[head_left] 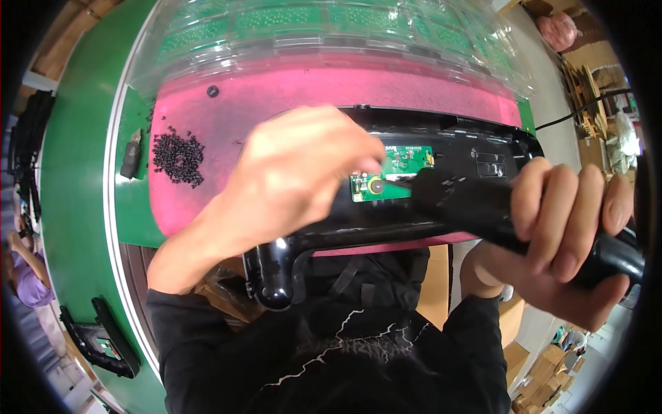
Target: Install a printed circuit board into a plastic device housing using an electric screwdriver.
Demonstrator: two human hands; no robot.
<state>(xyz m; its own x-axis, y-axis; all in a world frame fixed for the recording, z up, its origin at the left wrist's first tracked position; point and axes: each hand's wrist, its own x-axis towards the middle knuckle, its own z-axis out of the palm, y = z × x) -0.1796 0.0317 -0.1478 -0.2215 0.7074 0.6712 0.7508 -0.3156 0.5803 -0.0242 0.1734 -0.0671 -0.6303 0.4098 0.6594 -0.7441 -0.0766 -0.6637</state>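
Left hand [293, 179] at green circuit board [410, 162] (white print unreadable)

black short-sleeved tee [303, 397] on this one, with the left sleeve [183, 328] and right sleeve [476, 328] both solid black. there's a jagged white print [318, 358] across the front, kinda like lightning or cracks, with thin lines branching off and a fuzzy grey patch [365, 348] mid-shirt. longest streak slants off to the wearer's left. forearms [224, 224] are bare, same for the left grip [296, 169] and right grip [565, 234].
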